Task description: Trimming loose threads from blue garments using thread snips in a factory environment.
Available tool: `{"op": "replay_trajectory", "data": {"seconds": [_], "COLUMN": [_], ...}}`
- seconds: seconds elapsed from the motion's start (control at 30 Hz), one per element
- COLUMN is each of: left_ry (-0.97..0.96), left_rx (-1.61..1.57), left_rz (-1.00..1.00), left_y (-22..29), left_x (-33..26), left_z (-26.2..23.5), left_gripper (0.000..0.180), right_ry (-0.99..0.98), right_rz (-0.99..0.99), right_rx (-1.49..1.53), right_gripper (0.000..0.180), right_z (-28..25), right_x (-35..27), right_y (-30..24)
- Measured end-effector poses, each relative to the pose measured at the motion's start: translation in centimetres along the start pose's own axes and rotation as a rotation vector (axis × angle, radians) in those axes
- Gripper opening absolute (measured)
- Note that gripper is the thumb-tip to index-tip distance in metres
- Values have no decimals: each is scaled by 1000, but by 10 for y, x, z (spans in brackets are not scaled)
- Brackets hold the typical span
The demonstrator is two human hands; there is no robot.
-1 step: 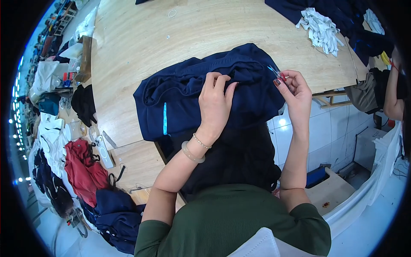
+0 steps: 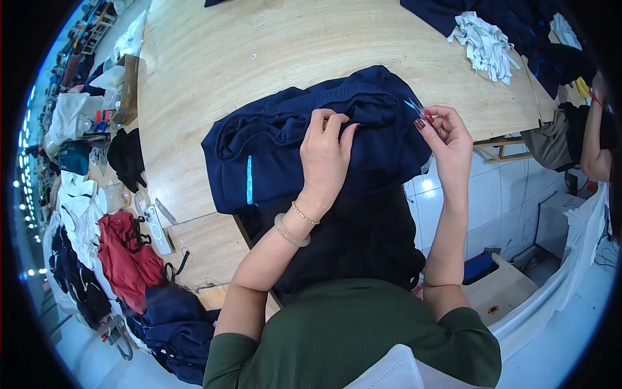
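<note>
My left hand (image 2: pixel 322 152) rests with curled fingers on the navy garment (image 2: pixel 382 146), which lies bunched at the near edge of the table (image 2: pixel 194 84); whether it pinches the cloth I cannot tell. My right hand (image 2: pixel 451 139) grips small snips (image 2: pixel 418 109), blades pointing far and left, by the garment's right end. A light-blue strip (image 2: pixel 249 181) shows at its left; white cloth pieces (image 2: pixel 483 48) lie far right.

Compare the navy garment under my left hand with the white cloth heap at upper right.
The navy garment is dark; the white cloth heap is pale. In the picture, the garment looks far larger than the heap. The garment lies under the left hand; no hand touches the heap. Both are rumpled fabric.
</note>
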State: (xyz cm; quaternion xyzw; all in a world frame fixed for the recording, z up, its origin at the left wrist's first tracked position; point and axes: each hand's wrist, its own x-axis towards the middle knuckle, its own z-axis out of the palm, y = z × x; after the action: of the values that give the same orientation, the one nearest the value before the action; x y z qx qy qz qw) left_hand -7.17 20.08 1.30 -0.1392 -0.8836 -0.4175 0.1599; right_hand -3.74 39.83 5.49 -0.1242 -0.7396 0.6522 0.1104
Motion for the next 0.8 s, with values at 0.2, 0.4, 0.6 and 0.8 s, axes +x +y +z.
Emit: {"op": "replay_trajectory", "data": {"seconds": [0.2,0.4,0.6,0.8], "left_ry": [-5,-4,-26,-7], "left_rx": [-4,-84,-128,-137], "left_rz": [48,55,54,36], "left_y": [2,-4,-5,-4], "left_x": [0,-6,-14,-19], "left_z": [-3,-2,-3,-1], "left_gripper": [7,5,6,7], "right_ry": [-19,-208,-362,-386], "right_rz": [-21,263,707,784], "right_rx": [-21,160,400,481], "right_gripper": [15,8,13,17], "right_z": [-1,26,41,41], "right_x": [-1,-14,-15,-14], "right_y": [-2,1,22,29]}}
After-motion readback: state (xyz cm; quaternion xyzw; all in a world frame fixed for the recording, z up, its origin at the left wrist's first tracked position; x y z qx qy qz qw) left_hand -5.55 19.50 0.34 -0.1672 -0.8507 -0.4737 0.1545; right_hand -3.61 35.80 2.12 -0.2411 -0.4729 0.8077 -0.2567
